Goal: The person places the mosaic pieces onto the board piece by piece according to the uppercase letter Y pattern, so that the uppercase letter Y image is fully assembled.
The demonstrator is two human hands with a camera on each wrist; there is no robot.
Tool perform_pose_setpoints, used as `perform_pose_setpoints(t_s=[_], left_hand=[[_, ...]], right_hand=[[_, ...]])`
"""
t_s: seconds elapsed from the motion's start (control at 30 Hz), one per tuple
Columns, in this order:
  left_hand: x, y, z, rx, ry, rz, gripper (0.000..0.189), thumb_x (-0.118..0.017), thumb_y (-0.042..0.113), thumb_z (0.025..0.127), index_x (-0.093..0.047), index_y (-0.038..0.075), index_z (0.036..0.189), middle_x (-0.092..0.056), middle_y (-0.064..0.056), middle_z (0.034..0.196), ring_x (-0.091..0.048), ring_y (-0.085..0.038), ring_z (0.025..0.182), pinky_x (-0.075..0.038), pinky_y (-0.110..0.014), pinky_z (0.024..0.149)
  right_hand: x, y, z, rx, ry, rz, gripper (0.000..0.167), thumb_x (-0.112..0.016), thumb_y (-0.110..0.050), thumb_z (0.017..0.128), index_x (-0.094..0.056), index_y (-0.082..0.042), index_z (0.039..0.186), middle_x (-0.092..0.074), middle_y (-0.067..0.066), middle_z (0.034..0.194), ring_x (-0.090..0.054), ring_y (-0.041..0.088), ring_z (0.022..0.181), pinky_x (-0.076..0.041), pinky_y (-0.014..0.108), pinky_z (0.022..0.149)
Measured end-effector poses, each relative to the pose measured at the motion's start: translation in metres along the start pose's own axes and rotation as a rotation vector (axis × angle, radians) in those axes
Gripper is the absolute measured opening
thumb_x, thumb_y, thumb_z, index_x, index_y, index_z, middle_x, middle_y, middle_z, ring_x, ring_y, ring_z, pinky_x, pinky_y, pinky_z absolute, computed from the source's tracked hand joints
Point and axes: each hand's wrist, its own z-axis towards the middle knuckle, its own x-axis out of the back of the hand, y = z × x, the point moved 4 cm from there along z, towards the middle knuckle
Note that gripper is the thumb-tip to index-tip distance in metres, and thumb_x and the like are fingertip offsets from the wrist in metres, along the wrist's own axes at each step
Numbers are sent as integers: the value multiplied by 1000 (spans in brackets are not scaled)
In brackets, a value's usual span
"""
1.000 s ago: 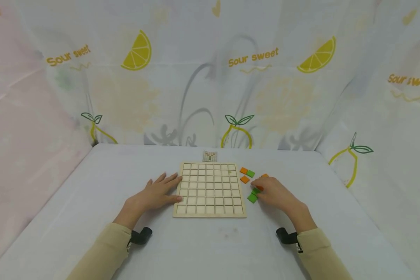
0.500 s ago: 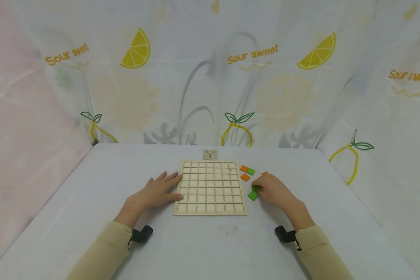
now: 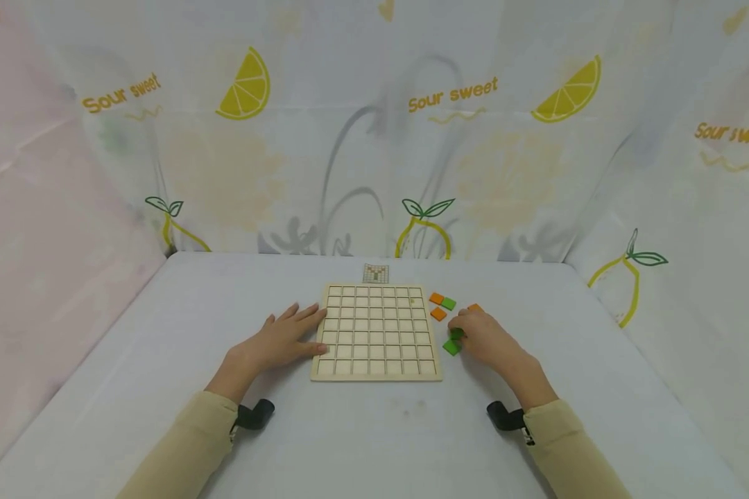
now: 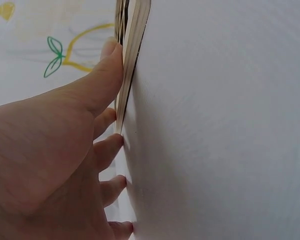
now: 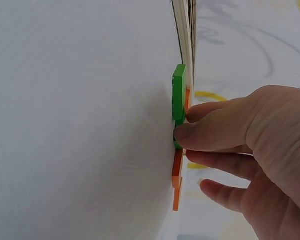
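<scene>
A pale wooden board (image 3: pixel 377 337) with a grid of square recesses lies flat on the white table. My left hand (image 3: pixel 279 343) rests along its left side, fingers spread, with the thumb and fingertips touching the rim. To the right of the board, my right hand (image 3: pixel 488 337) pinches a green square tile (image 5: pixel 179 137) between thumb and fingers, low at the tabletop. Another green tile (image 3: pixel 452 346) lies right in front of the pinched one. Orange tiles (image 5: pixel 177 168) appear close beside my fingers in the right wrist view, partly hidden by them in the head view.
Past the board's far edge lies a small card (image 3: pixel 376 273) printed with a coloured grid pattern. Near the board's upper right corner are an orange tile (image 3: pixel 436 298), a green tile (image 3: pixel 449 303) and a second orange tile (image 3: pixel 438 314). A printed cloth (image 3: pixel 374 138) hangs behind.
My right fingers have closed in on the green tile at the tabletop, and the hand has shifted slightly. The left hand stays in place on the board's edge.
</scene>
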Motion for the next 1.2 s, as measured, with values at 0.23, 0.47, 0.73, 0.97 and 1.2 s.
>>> perform_pose_setpoints(t_s=[0.23, 0.47, 0.73, 0.97, 1.2], left_hand=[[3, 2, -1, -16, -20, -17, 83, -61, 56, 92, -28, 19, 158, -21, -9, 167, -8, -47, 153, -6, -76, 115], [6, 6, -2, -46, -25, -20, 85, -64, 54, 91, -28, 15, 158, -22, -9, 166, -10, -47, 153, -8, -75, 115], [6, 3, 0, -47, -25, -1, 87, -64, 56, 90, -28, 14, 158, -23, -10, 166, -12, -47, 152, -9, -75, 115], [5, 2, 0, -33, -27, -13, 89, -64, 57, 89, -28, 15, 158, -23, -9, 166, -11, -46, 153, -8, -74, 116], [4, 3, -1, -36, -32, -15, 93, -66, 61, 86, -28, 15, 158, -23, -9, 166, -11, -46, 153, -8, -74, 116]], right_hand=[[-1, 0, 1, -27, -26, 0, 23, -67, 10, 84, -73, 0, 104, -61, 4, 91, -56, 15, 81, -51, 29, 73], [-1, 0, 3, -35, -40, -3, 23, -64, 12, 80, -72, -1, 97, -56, 4, 86, -50, 17, 79, -46, 29, 70], [-2, 2, 7, -51, -27, -5, 18, -66, 8, 78, -72, -3, 91, -55, 3, 85, -48, 20, 83, -43, 32, 73], [-3, 1, 9, -68, -55, -63, 11, -67, 3, 80, -70, -4, 87, -54, 2, 84, -49, 21, 84, -43, 34, 74], [-3, 0, 9, -69, -50, -110, 8, -66, 1, 81, -67, -6, 83, -56, 2, 83, -51, 21, 83, -44, 34, 74]])
